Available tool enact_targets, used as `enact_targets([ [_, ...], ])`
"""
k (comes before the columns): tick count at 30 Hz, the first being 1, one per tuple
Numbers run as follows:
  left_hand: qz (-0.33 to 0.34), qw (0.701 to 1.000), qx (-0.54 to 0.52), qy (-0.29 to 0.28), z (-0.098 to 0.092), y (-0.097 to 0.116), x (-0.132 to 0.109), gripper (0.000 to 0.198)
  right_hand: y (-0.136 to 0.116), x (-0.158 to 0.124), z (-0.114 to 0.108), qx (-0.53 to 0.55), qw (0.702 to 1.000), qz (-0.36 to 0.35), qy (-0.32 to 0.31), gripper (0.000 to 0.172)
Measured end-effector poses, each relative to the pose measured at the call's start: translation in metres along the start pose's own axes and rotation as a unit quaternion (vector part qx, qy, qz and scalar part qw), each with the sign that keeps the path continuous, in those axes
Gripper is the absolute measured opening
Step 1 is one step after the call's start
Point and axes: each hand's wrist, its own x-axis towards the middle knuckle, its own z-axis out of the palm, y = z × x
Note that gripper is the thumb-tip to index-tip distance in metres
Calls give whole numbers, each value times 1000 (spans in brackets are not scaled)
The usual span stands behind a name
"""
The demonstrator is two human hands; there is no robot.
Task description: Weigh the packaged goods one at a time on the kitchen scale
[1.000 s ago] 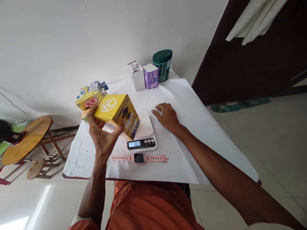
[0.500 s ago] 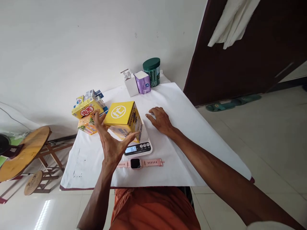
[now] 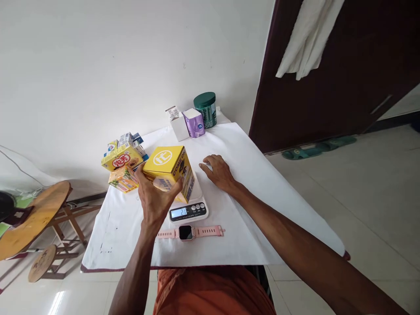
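Head view: the yellow box (image 3: 170, 170) is on or just above the scale (image 3: 197, 211), fingers of the left hand (image 3: 154, 197) pinching its sides. Right of the scale, the right hand (image 3: 218, 172) rests on the worktop (image 3: 236, 245), fingers loosely spread. Box probably light, stiff, dentable: grip opposite walls gently.

The yellow box (image 3: 169, 168) looks like smooth printed card with a slight sheen. Beneath it, the scale (image 3: 190, 214) is white, smooth plastic. At six o'clock from the scale, the watch (image 3: 186, 233) shows a matt strap and glossy dark screen. Creased matt cloth (image 3: 243, 245) covers the counter (image 3: 347, 255). At eight o'clock, the floor (image 3: 57, 302) gleams.
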Motion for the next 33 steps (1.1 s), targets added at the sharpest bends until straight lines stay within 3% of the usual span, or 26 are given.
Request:
enact_targets([
  [3,12,1000,8,4,5,3,28,86,1,1,1,3,1000,2,7,14],
  [5,30,1000,-2,-4,20,9,52,86,1,1,3,4,1000,8,16,13],
  [10,8,995,-48,-84,98,19,104,90,2,5,1,28,996,61,65,6],
  [15,-19,994,-33,-99,175,22,116,90,6,10,-11,98,970,133,178,8],
  [20,-44,995,-35,-81,211,26,114,94,7,11,-15,124,953,176,215,7],
  [25,-65,993,-74,-69,234,28,109,115,4,9,-18,115,962,170,180,8],
  [28,-67,988,-115,-79,236,24,103,127,4,5,-21,107,970,155,152,10],
  [31,-37,985,-133,-101,212,10,92,133,5,3,-23,79,978,144,129,11],
  [33,9,984,-120,-129,175,-5,80,123,5,4,-23,64,981,150,103,13],
])
